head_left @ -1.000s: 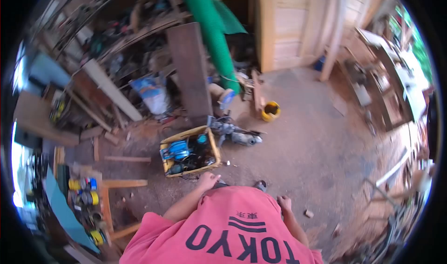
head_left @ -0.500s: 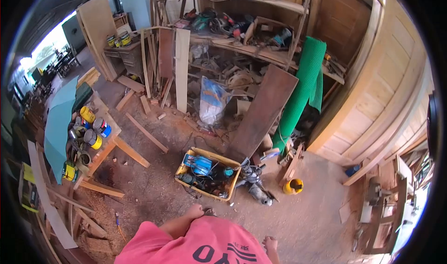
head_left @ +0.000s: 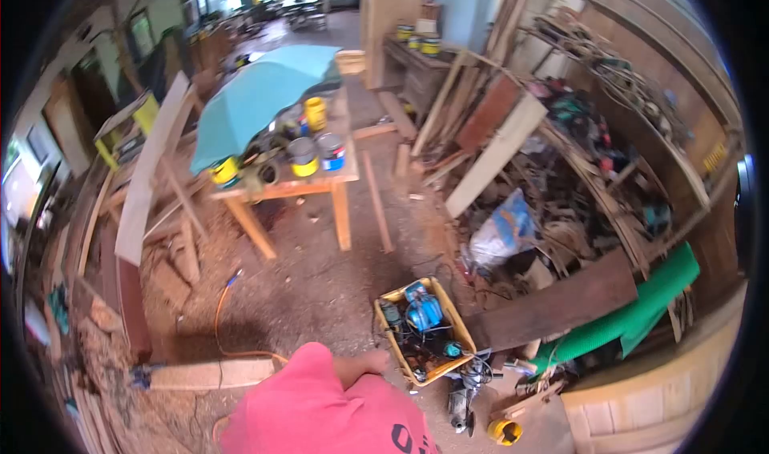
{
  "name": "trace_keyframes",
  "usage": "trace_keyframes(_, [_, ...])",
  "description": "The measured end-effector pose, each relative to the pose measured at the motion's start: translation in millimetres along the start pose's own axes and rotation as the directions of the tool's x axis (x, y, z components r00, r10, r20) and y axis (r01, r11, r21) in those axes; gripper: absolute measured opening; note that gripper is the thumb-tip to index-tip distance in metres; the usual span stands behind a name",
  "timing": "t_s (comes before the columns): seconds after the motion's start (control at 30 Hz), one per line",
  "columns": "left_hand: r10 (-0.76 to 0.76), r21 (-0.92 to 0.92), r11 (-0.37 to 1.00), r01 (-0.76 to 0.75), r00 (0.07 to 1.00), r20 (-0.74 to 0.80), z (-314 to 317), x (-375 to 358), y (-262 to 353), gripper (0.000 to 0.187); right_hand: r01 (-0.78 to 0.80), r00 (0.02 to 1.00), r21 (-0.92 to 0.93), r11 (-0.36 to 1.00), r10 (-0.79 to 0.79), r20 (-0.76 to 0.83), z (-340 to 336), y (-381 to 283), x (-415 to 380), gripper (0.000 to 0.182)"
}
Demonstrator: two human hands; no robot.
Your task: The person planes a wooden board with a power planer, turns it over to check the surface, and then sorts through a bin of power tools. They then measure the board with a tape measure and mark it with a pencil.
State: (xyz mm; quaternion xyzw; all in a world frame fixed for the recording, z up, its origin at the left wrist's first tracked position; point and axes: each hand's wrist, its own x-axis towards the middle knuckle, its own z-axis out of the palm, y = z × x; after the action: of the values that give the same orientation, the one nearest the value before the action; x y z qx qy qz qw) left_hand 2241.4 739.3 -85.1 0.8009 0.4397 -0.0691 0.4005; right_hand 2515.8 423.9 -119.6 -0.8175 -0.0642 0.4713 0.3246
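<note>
The view has swung toward the worktop (head_left: pixel 340 116), showing the left hand (head_left: pixel 374 362), grip impossible to tell, near the crate (head_left: pixel 456 315).

Shirt (head_left: pixel 336 410), one: plain pinkish-red fabric, soft folds across shoulder and chest. Left sleeve (head_left: pixel 311 367): short, same pinkish red, loose cut, ending above the bare forearm (head_left: pixel 350 369). Front lettering (head_left: pixel 401 437): black, bold, rounded "O" legible, with part of a further dark character beside it. Left hand (head_left: pixel 375 362): bare, detail blurred.
</note>
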Motion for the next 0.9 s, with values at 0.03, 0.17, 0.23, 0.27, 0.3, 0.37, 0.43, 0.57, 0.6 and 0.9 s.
trace_keyframes(0.03, [-0.030, 0.012, 0.999, 0.030, 0.998, 0.047, -13, -6, 11, 0.024, 0.007, 1.000, -0.023, 1.000, -0.006, 0.021, 7, -19, -2, 0.032])
trace_keyframes(0.17, [0.010, -0.128, 0.992, -0.020, 0.997, -0.081, 0, 11, -10, 0.017, 0.028, 0.998, -0.087, 0.996, -0.023, 0.063, 23, -67, -4, 0.031])
trace_keyframes(0.23, [0.071, -0.118, 0.989, -0.088, 0.986, -0.148, 10, 14, -25, 0.016, 0.041, 0.997, -0.106, 0.994, -0.033, 0.072, 24, -81, -5, 0.031])
trace_keyframes(0.27, [0.060, -0.048, 0.997, -0.067, 0.989, -0.136, 0, 6, -22, 0.015, 0.045, 0.997, -0.110, 0.993, -0.038, 0.071, 23, -85, -6, 0.030])
trace_keyframes(0.3, [0.130, 0.044, 0.991, -0.125, 0.983, -0.126, 12, 15, -43, 0.017, 0.050, 0.996, -0.117, 0.992, -0.042, 0.073, 20, -87, -7, 0.030])
trace_keyframes(0.37, [0.136, 0.046, 0.990, -0.132, 0.985, -0.110, 30, 8, -64, 0.028, 0.060, 0.996, -0.120, 0.991, -0.052, 0.069, 11, -88, -13, 0.030])
trace_keyframes(0.43, [0.003, -0.089, 0.996, -0.016, 0.989, -0.147, 6, -22, -56, 0.048, 0.066, 0.996, -0.116, 0.991, -0.058, 0.071, 1, -87, -17, 0.029])
trace_keyframes(0.57, [-0.277, -0.267, 0.933, 0.242, 0.956, -0.099, -39, -62, -24, 0.072, 0.074, 0.996, -0.086, 0.994, -0.068, 0.065, -13, -91, -27, 0.028])
trace_keyframes(0.6, [-0.281, -0.277, 0.930, 0.243, 0.954, -0.103, -37, -60, -28, 0.073, 0.071, 0.996, -0.076, 0.995, -0.067, 0.055, -13, -93, -33, 0.028])
trace_keyframes(0.9, [-0.194, -0.206, 0.962, 0.179, 0.980, -0.052, -29, -47, -27, 0.052, 0.057, 0.998, -0.223, 0.973, -0.055, 0.013, -12, -69, -53, 0.035])
